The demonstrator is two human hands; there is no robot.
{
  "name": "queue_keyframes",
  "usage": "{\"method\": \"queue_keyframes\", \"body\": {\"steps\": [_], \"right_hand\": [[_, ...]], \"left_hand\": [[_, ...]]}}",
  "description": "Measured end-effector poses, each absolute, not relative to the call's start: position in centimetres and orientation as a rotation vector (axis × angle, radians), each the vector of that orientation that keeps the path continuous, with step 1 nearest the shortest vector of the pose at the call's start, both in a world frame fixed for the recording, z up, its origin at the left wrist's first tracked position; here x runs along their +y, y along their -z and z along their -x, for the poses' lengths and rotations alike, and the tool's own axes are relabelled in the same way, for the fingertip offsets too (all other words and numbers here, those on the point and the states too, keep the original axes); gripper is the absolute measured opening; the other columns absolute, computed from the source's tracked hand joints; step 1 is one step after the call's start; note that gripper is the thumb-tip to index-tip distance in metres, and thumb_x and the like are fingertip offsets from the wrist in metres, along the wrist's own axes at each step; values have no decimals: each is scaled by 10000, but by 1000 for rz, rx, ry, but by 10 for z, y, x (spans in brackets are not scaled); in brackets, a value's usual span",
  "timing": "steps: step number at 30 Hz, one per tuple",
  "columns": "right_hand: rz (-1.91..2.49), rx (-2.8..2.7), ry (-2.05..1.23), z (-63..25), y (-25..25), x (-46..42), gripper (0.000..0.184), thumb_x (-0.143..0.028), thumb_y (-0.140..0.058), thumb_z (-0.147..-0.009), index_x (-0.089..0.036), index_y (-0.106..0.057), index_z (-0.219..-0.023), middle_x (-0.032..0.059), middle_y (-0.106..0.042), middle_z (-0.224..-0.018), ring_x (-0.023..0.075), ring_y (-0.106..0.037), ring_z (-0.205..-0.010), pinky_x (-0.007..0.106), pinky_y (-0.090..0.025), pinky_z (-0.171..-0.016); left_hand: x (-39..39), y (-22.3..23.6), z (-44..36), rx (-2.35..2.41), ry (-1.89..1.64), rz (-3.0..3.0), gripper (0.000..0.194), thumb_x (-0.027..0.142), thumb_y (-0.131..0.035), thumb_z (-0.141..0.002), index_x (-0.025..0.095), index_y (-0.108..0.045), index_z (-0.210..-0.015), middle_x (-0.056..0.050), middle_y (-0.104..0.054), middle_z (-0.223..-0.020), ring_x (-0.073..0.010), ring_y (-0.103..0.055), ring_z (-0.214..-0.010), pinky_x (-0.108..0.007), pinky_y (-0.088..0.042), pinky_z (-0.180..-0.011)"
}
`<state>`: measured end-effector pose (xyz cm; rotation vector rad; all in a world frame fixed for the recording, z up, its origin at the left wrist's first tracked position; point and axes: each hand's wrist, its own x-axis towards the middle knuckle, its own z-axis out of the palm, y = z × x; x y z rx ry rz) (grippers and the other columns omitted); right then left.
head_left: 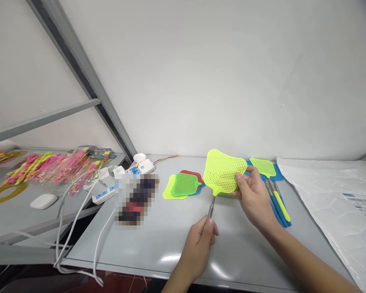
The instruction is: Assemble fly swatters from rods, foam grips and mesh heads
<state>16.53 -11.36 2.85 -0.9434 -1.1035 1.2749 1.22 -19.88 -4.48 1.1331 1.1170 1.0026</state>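
I hold a neon yellow fly swatter head (222, 171) above the grey table (158, 240). My right hand (253, 195) pinches the head's right edge with thumb and fingers. My left hand (201, 240) is closed around the thin metal rod (211, 208) that runs down from the head. A small pile of loose swatter heads (184, 185), green, yellow, red and blue, lies flat just left of the held one. Behind my right hand lie finished swatters with blue and yellow handles (279, 201).
A white plastic bag (335, 203) covers the table's right side. A power strip and white cables (105, 194) lie at the left, beside a blurred object (136, 199). Packed colourful swatters (55, 167) fill the neighbouring table. A slanted metal beam (88, 81) rises against the wall.
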Motion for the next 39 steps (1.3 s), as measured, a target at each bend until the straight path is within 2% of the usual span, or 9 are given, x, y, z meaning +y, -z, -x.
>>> {"method": "queue_keyframes", "body": {"steps": [5,10,16,23,31,35,39], "right_hand": [[911,-1107,-1396,-170,-31,-109,312,-411,-575,-881,-303,-452,-1147,20,-647,-1123,176,-650,-939,318,-586,-714],[914,-1143,-1510,-170,-36,-112,425,-369,-646,-834,-303,-509,-1232,46,-608,-1242,213,-636,-1005,312,-589,-695],[927,-1248,-1615,-166,-41,-120,364,-366,-675,-818,-205,-635,-1142,84,-685,-1085,209,-690,-845,343,-573,-751],[913,-1160,-1598,-154,-37,-132,347,-365,-684,-812,-194,-649,-1112,87,-672,-1099,213,-691,-827,374,-573,-762],[896,-1101,-1584,-161,-37,-146,315,-381,-685,-809,-179,-666,-1050,88,-666,-1085,222,-693,-837,412,-572,-816],[911,-1103,-1588,-184,-40,-135,365,-406,-676,-809,-178,-636,-1091,98,-654,-1132,227,-689,-882,408,-562,-839],[934,-1190,-1590,-222,-44,-116,390,-485,-563,-870,-198,-590,-1131,106,-639,-1169,220,-663,-973,371,-542,-843]], "left_hand": [[-199,38,-6,985,-944,-1067,425,503,-352,-958,162,-493,-747,70,-313,-523,-80,-296,-489,-224,-258,-500],[-199,29,1,898,-912,-1034,427,503,-352,-958,158,-498,-752,78,-308,-507,-71,-277,-458,-222,-249,-494],[-204,15,3,943,-869,-1078,412,491,-369,-958,156,-507,-762,71,-312,-532,-76,-289,-497,-224,-249,-518],[-213,7,-4,959,-899,-1092,436,508,-342,-959,183,-389,-673,50,-347,-546,-86,-320,-514,-235,-254,-502],[-221,9,-14,972,-884,-1046,431,527,-370,-946,189,-362,-679,58,-315,-570,-74,-270,-511,-228,-221,-486],[-210,8,-44,997,-871,-1042,454,556,-385,-926,191,-365,-657,58,-325,-552,-73,-281,-486,-222,-228,-470],[-175,-1,-90,937,-951,-935,457,581,-366,-916,195,-371,-672,55,-351,-582,-70,-300,-459,-226,-298,-486]]}}
